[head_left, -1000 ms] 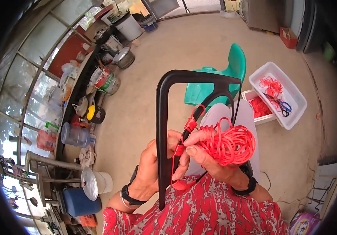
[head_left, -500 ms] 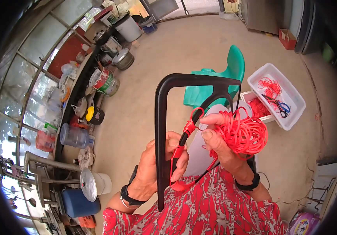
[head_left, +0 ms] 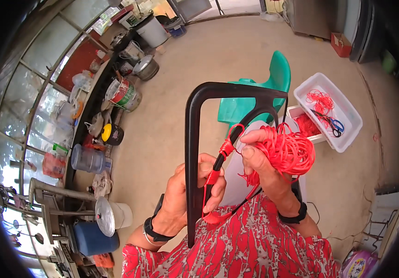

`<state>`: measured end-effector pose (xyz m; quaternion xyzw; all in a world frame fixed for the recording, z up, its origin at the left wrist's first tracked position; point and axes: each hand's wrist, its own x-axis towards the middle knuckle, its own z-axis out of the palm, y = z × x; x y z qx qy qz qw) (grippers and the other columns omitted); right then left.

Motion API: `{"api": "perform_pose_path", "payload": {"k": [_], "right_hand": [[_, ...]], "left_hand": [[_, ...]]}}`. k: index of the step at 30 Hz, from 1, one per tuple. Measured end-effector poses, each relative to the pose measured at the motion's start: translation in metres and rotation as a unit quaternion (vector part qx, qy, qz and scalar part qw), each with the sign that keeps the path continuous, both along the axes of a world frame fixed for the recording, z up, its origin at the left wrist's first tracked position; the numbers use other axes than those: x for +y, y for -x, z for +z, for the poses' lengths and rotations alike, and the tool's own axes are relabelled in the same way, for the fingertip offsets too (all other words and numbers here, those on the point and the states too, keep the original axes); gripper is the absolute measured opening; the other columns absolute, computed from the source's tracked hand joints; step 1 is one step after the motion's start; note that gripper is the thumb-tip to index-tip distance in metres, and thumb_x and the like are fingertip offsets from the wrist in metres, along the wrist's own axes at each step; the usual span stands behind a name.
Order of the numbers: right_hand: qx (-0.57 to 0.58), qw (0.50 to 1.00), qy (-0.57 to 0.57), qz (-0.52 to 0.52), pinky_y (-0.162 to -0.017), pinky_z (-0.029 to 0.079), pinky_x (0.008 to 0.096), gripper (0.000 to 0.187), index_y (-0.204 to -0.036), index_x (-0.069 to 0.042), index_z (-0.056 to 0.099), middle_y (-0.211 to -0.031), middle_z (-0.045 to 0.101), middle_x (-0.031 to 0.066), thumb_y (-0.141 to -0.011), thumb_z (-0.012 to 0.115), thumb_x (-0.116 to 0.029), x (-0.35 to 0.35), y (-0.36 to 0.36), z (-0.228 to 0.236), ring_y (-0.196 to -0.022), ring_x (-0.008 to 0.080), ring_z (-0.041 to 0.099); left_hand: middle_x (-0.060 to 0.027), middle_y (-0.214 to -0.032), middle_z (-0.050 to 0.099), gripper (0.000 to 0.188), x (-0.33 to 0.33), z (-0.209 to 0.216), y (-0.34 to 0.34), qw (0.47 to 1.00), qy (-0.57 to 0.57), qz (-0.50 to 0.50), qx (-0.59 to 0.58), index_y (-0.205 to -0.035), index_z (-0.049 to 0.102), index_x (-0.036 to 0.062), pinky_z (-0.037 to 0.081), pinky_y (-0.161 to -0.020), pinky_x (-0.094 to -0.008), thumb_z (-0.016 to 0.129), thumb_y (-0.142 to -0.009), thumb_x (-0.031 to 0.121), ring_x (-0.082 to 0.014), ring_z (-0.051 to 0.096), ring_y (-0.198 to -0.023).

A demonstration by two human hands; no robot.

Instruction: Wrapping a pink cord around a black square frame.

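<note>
A black curved frame (head_left: pixel 191 139) stands upright over my lap, with a thin black bar crossing its inside at a slant. Red cord (head_left: pixel 213 177) is wound in tight turns round that bar, with a loose loop above. My left hand (head_left: pixel 181 190) closes round the lower part of the bar, fingertips on the wound cord. In my right hand (head_left: pixel 266 173) is a loose bundle of red cord (head_left: pixel 290 150), and a strand runs from the thumb and forefinger to the bar. The bundle hides some of the right fingers.
Ahead is a small green plastic chair (head_left: pixel 278 76). To its right, a white plastic tub (head_left: pixel 352 123) with cord and scissors (head_left: pixel 334 125) rests tilted on a white box (head_left: pixel 320 138). Pots, buckets and a water jug (head_left: pixel 88 160) line the left wall.
The black frame has shifted slightly up and right. My right hand and its bundle have moved a little left and down, and remain close to the wound bar.
</note>
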<state>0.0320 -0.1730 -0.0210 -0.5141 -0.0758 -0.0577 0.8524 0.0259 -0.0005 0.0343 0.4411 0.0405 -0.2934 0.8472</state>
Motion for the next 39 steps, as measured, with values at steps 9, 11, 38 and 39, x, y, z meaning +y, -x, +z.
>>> {"api": "perform_pose_path", "payload": {"k": [9,11,38,39], "right_hand": [[-0.050,0.995,0.077,0.039,-0.066,0.043,0.0235,0.018,-0.108,-0.004,0.059,-0.078,0.052,-0.0025,-0.092,0.059,-0.012,0.004,-0.003,0.008,-0.070,0.0057,0.049],[-0.038,0.996,0.062,0.054,-0.069,0.044,0.0250,0.017,-0.108,-0.004,0.059,-0.081,0.054,-0.0012,-0.092,0.058,-0.011,0.007,0.000,0.010,-0.074,0.0070,0.051],[-0.159,0.966,0.194,0.066,-0.068,0.046,0.0248,0.018,-0.104,-0.004,0.064,-0.088,0.060,0.0023,-0.086,0.064,-0.006,-0.008,-0.022,0.014,-0.079,0.0087,0.056],[-0.159,0.966,0.194,0.066,-0.068,0.046,0.0248,0.018,-0.104,-0.004,0.064,-0.088,0.060,0.0023,-0.086,0.064,-0.006,-0.008,-0.022,0.014,-0.079,0.0087,0.056]], "left_hand": [[-0.0112,-0.063,0.052,0.021,0.001,0.001,0.000,1.000,-0.005,0.001,-0.008,-0.094,0.053,0.0000,0.036,-0.037,-0.0286,0.052,-0.091,0.021,-0.0201,0.047,-0.041],[-0.0112,-0.063,0.052,0.021,0.001,0.001,0.000,1.000,-0.003,0.005,-0.007,-0.094,0.053,0.0000,0.036,-0.037,-0.0286,0.052,-0.091,0.021,-0.0201,0.047,-0.041],[-0.0121,-0.063,0.053,0.023,0.000,0.004,0.002,1.000,-0.016,0.020,-0.016,-0.097,0.053,-0.0032,0.035,-0.037,-0.0292,0.050,-0.096,0.020,-0.0200,0.047,-0.040],[-0.0122,-0.063,0.052,0.023,0.001,0.002,0.003,1.000,-0.013,0.019,-0.019,-0.096,0.053,-0.0034,0.036,-0.037,-0.0292,0.050,-0.096,0.020,-0.0200,0.047,-0.040]]}}
